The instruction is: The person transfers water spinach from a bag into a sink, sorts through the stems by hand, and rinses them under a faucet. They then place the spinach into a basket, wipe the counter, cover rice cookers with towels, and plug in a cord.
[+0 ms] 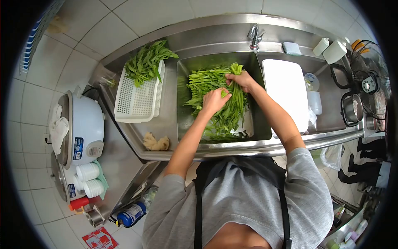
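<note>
Your right hand (242, 81) grips a bunch of long-stemmed leafy greens (202, 79), centre frame in the steel sink (261, 120); your left hand (213, 101) closes on stems beside it. Slack fingers could drop stems; tangled leaves could snag, tear.

Long-stemmed leafy greens (201, 79), vivid green, sprawl in a thick, tangled heap across the steel sink (181, 120), narrow leaves fanning left! And there's the gathered bunch (236, 68), pinched in the right hand (241, 81), pale ends poking toward the sink's far wall, stems trailing nearward. Pale green stems (224, 93) peek from the left hand (214, 101), too!
</note>
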A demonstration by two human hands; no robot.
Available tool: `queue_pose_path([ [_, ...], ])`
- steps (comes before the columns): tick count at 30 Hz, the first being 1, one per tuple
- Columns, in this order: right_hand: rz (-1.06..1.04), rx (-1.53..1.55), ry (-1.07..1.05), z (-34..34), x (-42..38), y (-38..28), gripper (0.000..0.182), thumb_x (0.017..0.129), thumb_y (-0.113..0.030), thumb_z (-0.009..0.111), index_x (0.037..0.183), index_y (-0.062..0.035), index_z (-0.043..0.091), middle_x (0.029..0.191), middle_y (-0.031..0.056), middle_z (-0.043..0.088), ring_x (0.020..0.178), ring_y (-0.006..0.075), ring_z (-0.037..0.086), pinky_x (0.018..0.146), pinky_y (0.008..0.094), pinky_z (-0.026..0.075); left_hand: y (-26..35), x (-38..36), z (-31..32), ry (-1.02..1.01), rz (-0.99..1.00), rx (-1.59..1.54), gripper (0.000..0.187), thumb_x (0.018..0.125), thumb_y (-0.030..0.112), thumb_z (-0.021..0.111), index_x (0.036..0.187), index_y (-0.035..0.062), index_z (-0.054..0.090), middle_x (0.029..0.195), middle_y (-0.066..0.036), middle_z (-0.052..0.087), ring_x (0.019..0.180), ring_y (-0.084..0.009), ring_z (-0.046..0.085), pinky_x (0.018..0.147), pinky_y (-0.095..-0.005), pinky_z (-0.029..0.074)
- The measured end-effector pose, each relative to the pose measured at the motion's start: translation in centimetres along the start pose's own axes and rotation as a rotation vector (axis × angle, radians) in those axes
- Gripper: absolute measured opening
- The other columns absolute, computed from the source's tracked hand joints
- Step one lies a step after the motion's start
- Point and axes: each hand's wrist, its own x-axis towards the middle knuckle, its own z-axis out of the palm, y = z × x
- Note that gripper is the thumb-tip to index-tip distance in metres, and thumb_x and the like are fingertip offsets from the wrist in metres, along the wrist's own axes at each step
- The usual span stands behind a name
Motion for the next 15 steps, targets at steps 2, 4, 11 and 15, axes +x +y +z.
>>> queue_pose_path([
  [2, -0.048, -0.040, -0.010, 0.9, 0.8, 0.7, 0.012, 0.080, -0.011, 0.064, 0.084, -0.0010, 0.059, 0.073, 0.0072, 0.061, 0.063, 0.0145, 0.058, 0.053, 0.0276, 0.048, 0.1, 1.0, 1.0, 0.078, 0.071, 0.018, 0.031, 0.075, 0.040, 0.059, 0.090, 0.0137, 0.064, 0.064, -0.015, 0.061, 0.068, -0.0313, 0.061, 0.065, -0.0405, 0.047],
  [4, -0.062, -0.145, 0.033, 1.3, 0.1, 0.1, 0.019, 0.078, -0.019, 0.067, 0.084, -0.0029, 0.059, 0.072, 0.0052, 0.061, 0.063, 0.0129, 0.057, 0.054, 0.0278, 0.047, -0.4, 1.7, 1.0, 0.057, 0.054, 0.056, 0.030, 0.074, 0.037, 0.058, 0.091, 0.0131, 0.064, 0.064, -0.015, 0.061, 0.068, -0.0316, 0.061, 0.065, -0.0413, 0.047],
  [11, -0.204, -0.269, -0.161, 0.3, -2.3, -1.9, 0.029, 0.072, -0.033, 0.073, 0.078, -0.0068, 0.061, 0.067, -0.0001, 0.057, 0.058, 0.0077, 0.049, 0.052, 0.0235, 0.040, -2.9, 1.3, -2.3, -0.111, 0.002, -0.158, 0.027, 0.073, 0.031, 0.061, 0.087, 0.0089, 0.065, 0.064, -0.012, 0.061, 0.062, -0.0235, 0.059, 0.062, -0.0352, 0.046],
  [15, -0.130, -0.296, -0.307, -0.3, -1.9, -2.7, 0.028, 0.073, -0.033, 0.071, 0.078, -0.0074, 0.060, 0.064, -0.0011, 0.054, 0.058, 0.0079, 0.048, 0.050, 0.0228, 0.038, -4.2, 1.6, -3.3, -0.248, 0.016, -0.365, 0.024, 0.076, 0.028, 0.063, 0.086, 0.0062, 0.063, 0.059, -0.003, 0.056, 0.051, -0.0097, 0.049, 0.052, -0.0273, 0.042],
])
